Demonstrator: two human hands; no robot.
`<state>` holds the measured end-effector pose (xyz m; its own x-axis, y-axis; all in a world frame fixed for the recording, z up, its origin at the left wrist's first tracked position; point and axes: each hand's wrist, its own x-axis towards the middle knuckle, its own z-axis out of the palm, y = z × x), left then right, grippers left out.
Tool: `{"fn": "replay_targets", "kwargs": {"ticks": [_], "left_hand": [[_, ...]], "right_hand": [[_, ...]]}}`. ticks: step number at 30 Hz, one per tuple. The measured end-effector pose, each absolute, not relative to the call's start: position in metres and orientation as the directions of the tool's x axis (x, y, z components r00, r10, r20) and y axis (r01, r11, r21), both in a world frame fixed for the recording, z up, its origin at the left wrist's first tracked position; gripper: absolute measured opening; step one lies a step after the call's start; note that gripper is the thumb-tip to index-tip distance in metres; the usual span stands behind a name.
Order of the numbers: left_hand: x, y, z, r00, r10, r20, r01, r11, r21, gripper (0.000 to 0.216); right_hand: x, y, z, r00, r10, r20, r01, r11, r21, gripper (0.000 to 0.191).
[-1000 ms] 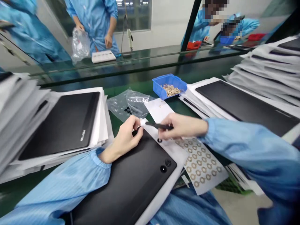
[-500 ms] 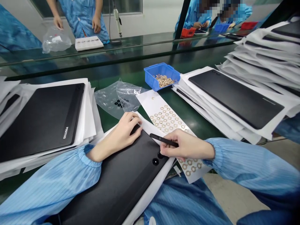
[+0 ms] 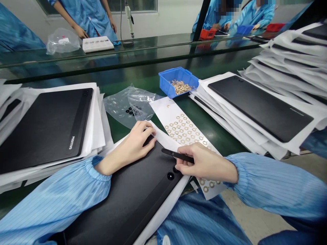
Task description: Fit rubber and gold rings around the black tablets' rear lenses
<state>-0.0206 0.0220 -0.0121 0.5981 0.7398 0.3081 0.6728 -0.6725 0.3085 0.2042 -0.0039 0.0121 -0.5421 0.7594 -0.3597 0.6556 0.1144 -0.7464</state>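
The right hand (image 3: 204,161), up beside the left hand (image 3: 134,141) a second ago, has come back to the lens corner of the black tablet (image 3: 122,190), still carrying the slim black tool (image 3: 177,155). Thumb and fingers pinch that tool, its free end pointing toward the left hand above the tablet's back; the right forearm reaches in from the side. The right fingertips partly cover one lens, while a second lens (image 3: 170,176) shows just beside them. The left hand has stayed at the tablet's far edge, fingers bent, thumb apart; whether it grips the edge cannot be told. The tablet lies slanted beneath both hands on white wrapping (image 3: 162,214). Behind the right hand runs a sheet of tan rings (image 3: 160,107), and beyond that stands a blue bin (image 3: 165,86) on the counter (image 3: 143,73).
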Motion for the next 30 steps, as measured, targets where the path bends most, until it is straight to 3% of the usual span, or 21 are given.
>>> {"fn": "replay_targets", "kwargs": {"ticks": [6, 8, 12, 16, 19, 22, 25, 30], "left_hand": [[-0.02, 0.021, -0.012, 0.598, 0.737, 0.315, 0.669, -0.676, 0.309, 0.012], [-0.02, 0.02, -0.012, 0.597, 0.736, 0.319, 0.67, -0.676, 0.307, 0.012], [-0.02, 0.021, -0.013, 0.59, 0.735, 0.335, 0.669, -0.677, 0.308, 0.011], [-0.019, 0.021, -0.014, 0.603, 0.724, 0.334, 0.643, -0.689, 0.334, 0.012], [-0.018, 0.02, -0.013, 0.609, 0.737, 0.294, 0.663, -0.676, 0.321, 0.015], [-0.017, 0.019, -0.01, 0.61, 0.74, 0.282, 0.691, -0.671, 0.267, 0.015], [-0.017, 0.017, -0.008, 0.586, 0.755, 0.294, 0.727, -0.65, 0.22, 0.009], [-0.016, 0.015, -0.013, 0.33, 0.877, 0.349, 0.888, -0.414, 0.202, 0.012]], "right_hand": [[0.205, -0.001, 0.009, -0.564, 0.693, -0.449, 0.621, -0.002, -0.784, 0.012], [0.205, 0.001, 0.01, -0.584, 0.689, -0.428, 0.632, 0.056, -0.773, 0.015], [0.2, 0.016, 0.025, -0.627, 0.75, -0.211, 0.63, 0.328, -0.704, 0.021], [0.17, 0.057, 0.039, -0.586, 0.81, -0.031, 0.635, 0.435, -0.639, 0.029], [0.133, 0.095, 0.037, -0.585, 0.809, 0.054, 0.676, 0.523, -0.519, 0.034], [0.102, 0.122, 0.026, -0.612, 0.791, 0.011, 0.703, 0.55, -0.451, 0.038], [0.091, 0.134, 0.015, -0.635, 0.771, -0.033, 0.708, 0.565, -0.425, 0.026], [0.104, 0.146, 0.014, -0.646, 0.757, -0.099, 0.713, 0.552, -0.432, 0.012]]}}
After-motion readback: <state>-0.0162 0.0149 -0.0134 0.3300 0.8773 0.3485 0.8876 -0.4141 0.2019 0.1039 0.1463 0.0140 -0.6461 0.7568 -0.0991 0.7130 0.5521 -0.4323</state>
